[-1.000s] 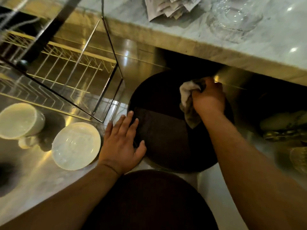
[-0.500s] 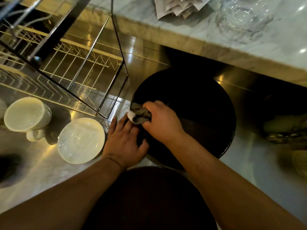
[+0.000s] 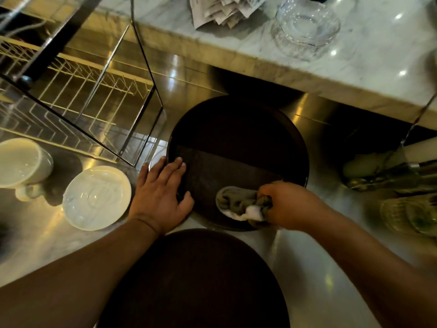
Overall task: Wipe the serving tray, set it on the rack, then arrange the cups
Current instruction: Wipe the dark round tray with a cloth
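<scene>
Stainless steel counter (image 3: 35, 237) under me carries the round dark serving tray (image 3: 238, 129), just right of the wire dish rack (image 3: 78, 100). My left hand (image 3: 160, 197) lies flat with fingers spread on the tray's left rim; my right hand (image 3: 290, 204) is clenched around a grey cloth (image 3: 238, 203) pressed on its near edge. A white cup (image 3: 22, 162) and saucer (image 3: 97, 197) sit left of it.

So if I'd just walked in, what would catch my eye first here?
Probably the round dark tray in the middle of the steel counter, with the right hand pressing a bunched cloth onto its near edge while the left hand lies flat on its left rim. Next, the white saucer and white cup at left, in front of the wire rack.
</scene>
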